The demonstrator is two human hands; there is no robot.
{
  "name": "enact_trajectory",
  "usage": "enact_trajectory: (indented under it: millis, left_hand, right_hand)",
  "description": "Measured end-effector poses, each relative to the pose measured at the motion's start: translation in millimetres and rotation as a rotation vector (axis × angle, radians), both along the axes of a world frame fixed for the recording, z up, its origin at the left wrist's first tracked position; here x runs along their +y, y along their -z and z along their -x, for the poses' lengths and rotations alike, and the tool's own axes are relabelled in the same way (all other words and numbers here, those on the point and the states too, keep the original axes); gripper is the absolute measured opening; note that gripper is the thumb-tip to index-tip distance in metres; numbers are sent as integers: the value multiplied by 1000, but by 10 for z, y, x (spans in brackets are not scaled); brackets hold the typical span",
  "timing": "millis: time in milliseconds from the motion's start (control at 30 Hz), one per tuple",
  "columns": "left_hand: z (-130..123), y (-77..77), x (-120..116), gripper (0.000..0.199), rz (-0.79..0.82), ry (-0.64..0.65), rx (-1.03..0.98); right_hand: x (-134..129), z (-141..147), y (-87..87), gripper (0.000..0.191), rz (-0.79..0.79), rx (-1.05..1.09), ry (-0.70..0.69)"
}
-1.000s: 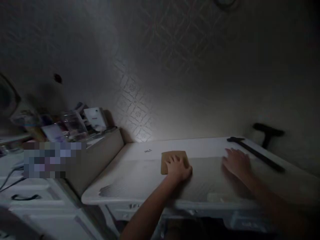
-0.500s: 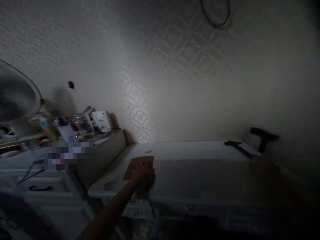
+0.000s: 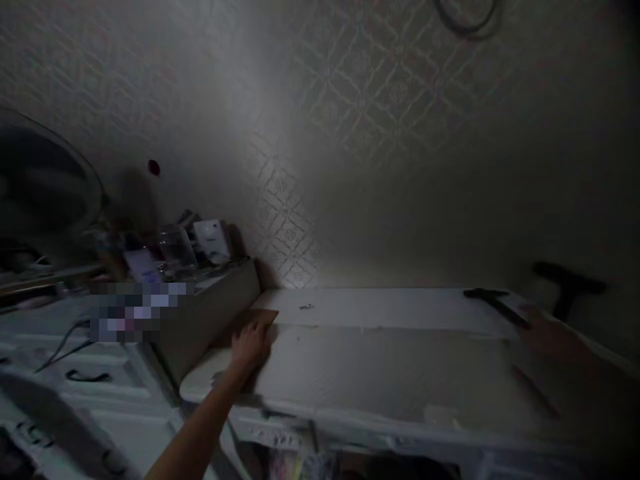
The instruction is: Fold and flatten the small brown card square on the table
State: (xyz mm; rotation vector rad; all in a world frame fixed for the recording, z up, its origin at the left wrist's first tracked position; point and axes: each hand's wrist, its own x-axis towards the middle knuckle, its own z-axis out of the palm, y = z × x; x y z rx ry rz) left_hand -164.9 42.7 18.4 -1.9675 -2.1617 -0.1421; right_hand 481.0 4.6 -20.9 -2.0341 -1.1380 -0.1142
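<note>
At the left end of the white table [image 3: 380, 373], my left hand [image 3: 251, 347] is closed on a flat brown sheet [image 3: 237, 327] that looks like cardboard. Its fingers are bent over the sheet, and the thumb is hard to make out. Over at the right end, my right hand [image 3: 547, 333] grips the handle of a dark hammer [image 3: 500, 308], whose head points away from me toward the wall. Dim light and blur hide most of that hand and its forearm. A few tiny dark bits [image 3: 307, 307] lie near the table's back edge.
A white drawer cabinet [image 3: 215, 313] adjoins the table on the left, crowded with bottles, a clear container [image 3: 177, 250] and a white box [image 3: 211, 238]. A fan [image 3: 45, 177] stands far left. Patterned wall [image 3: 360, 167] rises behind; a cable loop [image 3: 467, 30] hangs there.
My left hand and the brown sheet have shifted left, closer to the cabinet's side. My right hand still holds the hammer. The camera view has turned slightly left.
</note>
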Motion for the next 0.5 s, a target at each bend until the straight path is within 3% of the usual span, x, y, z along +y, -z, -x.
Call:
enact_trajectory:
  millis: [133,300,400,500]
  left_hand:
    - [-23,27,-14,37,-38,42,-12]
    - [-65,18,-60,38,-49,45,-59]
    - [-75,16,-79,39,-30,39,-90]
    - [-76,25,-85,41,-33,44,-117]
  right_hand:
    - [-84,781,-118,52,212,34,-133]
    - [-124,2401,-410,40,170,52,-441]
    - [-24,3351,-552,37,172,106,-533]
    - [102,4116,-622,34,213,82,-600]
